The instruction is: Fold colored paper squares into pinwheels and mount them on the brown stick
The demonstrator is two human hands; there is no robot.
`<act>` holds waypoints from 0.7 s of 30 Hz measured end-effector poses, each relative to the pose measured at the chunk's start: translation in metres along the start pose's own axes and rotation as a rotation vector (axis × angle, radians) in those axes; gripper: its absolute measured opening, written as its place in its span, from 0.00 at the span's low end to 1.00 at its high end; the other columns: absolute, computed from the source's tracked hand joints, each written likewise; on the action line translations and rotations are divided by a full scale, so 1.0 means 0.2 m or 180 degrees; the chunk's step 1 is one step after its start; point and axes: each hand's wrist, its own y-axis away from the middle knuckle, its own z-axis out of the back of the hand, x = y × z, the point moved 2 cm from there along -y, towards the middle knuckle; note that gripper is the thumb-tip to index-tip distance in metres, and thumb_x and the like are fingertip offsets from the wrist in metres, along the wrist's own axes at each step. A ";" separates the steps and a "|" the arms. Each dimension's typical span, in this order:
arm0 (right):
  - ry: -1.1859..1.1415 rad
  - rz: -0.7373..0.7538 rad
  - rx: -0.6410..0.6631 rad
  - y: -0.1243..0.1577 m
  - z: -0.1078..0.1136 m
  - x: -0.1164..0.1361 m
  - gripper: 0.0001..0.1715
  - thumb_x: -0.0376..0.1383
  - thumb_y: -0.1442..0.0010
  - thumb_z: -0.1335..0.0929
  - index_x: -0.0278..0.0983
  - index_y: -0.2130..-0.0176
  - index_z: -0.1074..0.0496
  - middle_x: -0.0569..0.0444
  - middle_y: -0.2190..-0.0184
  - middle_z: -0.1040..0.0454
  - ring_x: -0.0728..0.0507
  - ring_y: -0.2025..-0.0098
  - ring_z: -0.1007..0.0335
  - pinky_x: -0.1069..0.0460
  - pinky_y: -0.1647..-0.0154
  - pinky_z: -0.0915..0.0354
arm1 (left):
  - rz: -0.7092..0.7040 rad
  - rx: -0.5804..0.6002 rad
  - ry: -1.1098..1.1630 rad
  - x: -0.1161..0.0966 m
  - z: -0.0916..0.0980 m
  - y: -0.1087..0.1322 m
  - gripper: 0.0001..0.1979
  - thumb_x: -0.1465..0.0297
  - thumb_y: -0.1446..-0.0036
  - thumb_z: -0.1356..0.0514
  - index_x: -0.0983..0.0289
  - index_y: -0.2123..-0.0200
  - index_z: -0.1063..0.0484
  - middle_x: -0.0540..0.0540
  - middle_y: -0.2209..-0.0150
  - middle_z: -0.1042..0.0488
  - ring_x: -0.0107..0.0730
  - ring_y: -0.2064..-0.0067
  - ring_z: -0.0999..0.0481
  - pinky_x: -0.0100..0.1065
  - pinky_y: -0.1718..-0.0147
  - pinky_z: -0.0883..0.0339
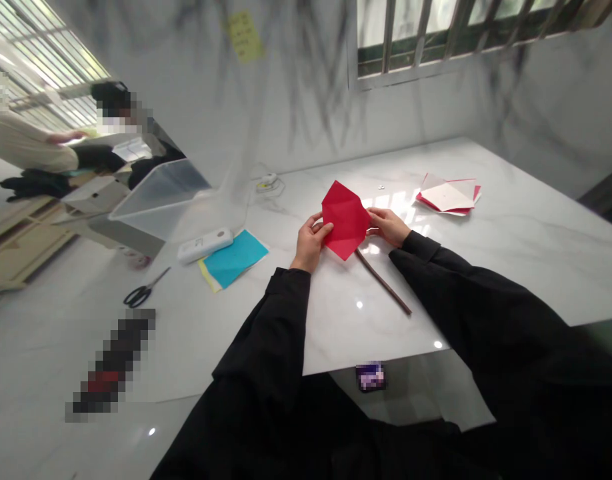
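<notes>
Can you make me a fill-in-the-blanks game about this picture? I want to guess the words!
1. The left hand and the right hand hold a folded paper whose colour is ____.
2. The sheet peeking out from under the blue paper is ____.
3. The end of the brown stick nearest the person's body lies closer to the ____ sleeve than to the other one.
4. The colour of both sleeves is ____.

Missing words: red; yellow; right; black.
</notes>
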 end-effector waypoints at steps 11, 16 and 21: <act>0.0747 0.0232 0.0084 0.01 -0.03 0.00 0.35 0.62 0.48 0.26 0.33 0.63 0.19 0.53 0.73 0.23 0.47 0.73 0.31 0.52 0.71 0.35 | -0.0133 0.0358 -0.0505 -0.01 -0.04 0.02 0.20 0.63 0.55 0.25 0.65 0.61 0.24 0.56 0.63 0.18 0.34 0.63 0.21 0.34 0.59 0.28; 0.0658 0.0310 0.0101 0.01 -0.04 -0.02 0.32 0.60 0.47 0.25 0.34 0.61 0.18 0.50 0.66 0.18 0.43 0.68 0.25 0.50 0.66 0.30 | -0.0147 0.0377 -0.0586 -0.02 -0.04 0.02 0.20 0.62 0.54 0.25 0.66 0.61 0.23 0.57 0.62 0.18 0.35 0.62 0.21 0.34 0.58 0.28; 0.0716 0.0316 0.0067 0.03 -0.05 -0.02 0.28 0.56 0.45 0.25 0.34 0.60 0.17 0.50 0.64 0.16 0.41 0.65 0.22 0.49 0.62 0.28 | -0.0065 0.0437 -0.0614 -0.02 -0.04 0.03 0.21 0.61 0.55 0.24 0.66 0.60 0.22 0.58 0.62 0.18 0.36 0.62 0.20 0.36 0.59 0.26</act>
